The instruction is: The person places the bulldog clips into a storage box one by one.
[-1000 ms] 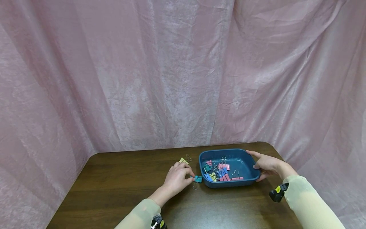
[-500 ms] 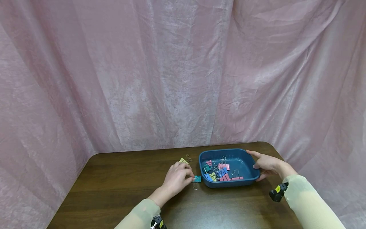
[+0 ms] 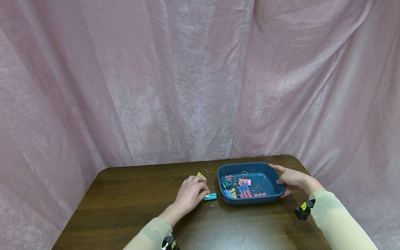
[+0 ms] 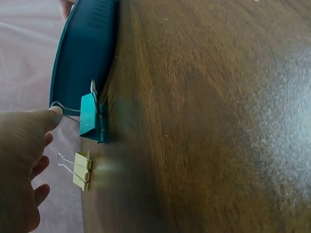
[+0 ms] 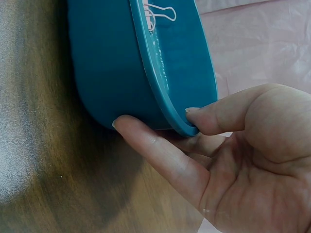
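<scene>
My left hand [image 3: 189,192] pinches a wire handle of a teal binder clip [image 3: 210,197], just left of the blue tray [image 3: 247,202]. In the left wrist view, the thumb lies at that wire loop, and the clip's teal body [image 4: 89,115] stands close over the wood. A yellow binder clip [image 3: 201,176] lies behind the hand, its wire handles pointing away. On the tray's right end, my right hand [image 3: 295,181] grips the wall. Its thumb hooks over the rim [image 5: 170,114] to the inside while the fingers press outside.
Several pink, blue, yellow and green binder clips, among them a pink one [image 3: 244,182], lie in the tray, mostly toward its left and front. The brown wooden table [image 3: 134,198] has rounded far corners. A pink curtain [image 3: 187,86] hangs behind it.
The teal binder clip has moved a little left, away from the tray, and turned its broad face up. My left hand has shifted slightly left with it. The right hand and tray stay put.
</scene>
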`<state>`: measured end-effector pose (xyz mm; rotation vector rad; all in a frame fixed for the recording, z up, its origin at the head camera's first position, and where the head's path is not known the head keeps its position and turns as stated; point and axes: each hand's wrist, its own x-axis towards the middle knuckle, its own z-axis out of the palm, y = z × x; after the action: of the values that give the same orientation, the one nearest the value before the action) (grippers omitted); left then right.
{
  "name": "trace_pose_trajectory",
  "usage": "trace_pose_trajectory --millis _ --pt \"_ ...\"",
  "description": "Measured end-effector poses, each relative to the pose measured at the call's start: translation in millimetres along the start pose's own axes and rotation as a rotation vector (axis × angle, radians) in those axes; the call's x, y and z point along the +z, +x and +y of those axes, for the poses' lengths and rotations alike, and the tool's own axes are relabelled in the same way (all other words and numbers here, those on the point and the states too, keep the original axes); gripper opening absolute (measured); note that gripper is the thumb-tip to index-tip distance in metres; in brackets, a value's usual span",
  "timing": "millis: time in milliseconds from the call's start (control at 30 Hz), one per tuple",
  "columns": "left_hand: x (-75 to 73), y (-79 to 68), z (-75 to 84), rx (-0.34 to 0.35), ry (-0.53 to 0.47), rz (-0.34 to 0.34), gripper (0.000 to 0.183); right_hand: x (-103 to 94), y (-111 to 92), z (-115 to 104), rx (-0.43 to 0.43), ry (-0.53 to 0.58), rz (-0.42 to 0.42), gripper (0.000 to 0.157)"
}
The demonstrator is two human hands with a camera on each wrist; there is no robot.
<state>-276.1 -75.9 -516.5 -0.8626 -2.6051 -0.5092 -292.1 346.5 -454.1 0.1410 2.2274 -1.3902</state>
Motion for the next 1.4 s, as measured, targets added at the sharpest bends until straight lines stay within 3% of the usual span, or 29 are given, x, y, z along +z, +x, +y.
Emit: trace_pose_trajectory --millis 467,1400 --pt "-4.8 -1.2 -3.4 -0.008 -0.032 -0.005 0.008 0.1 0.3 1.3 -0.002 -0.016 0.011 0.083" --pt "-29.2 -6.7 1.6 -0.037 -0.08 0.025 0.006 1.4 -0.8 -0.1 0.0 -0.021 0.014 0.083"
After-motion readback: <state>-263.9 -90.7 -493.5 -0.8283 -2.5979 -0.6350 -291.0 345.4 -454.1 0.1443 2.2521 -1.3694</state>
